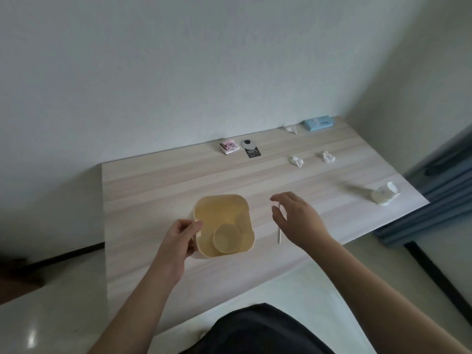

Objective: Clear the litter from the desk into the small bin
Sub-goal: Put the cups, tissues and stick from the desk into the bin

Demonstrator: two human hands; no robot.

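A small pale-yellow bin stands on the wooden desk, with a round yellow cup-like piece inside it. My left hand grips the bin's left rim. My right hand hovers open just right of the bin, over a thin white stick lying on the desk. Crumpled white paper scraps lie farther back: one, another, and a third near the wall. A larger white wad rests by the desk's right edge.
Against the wall sit a pink-patterned small box, a black and silver card-like item and a light blue packet. A blue-grey curtain hangs to the right of the desk. The wall runs directly behind the desk.
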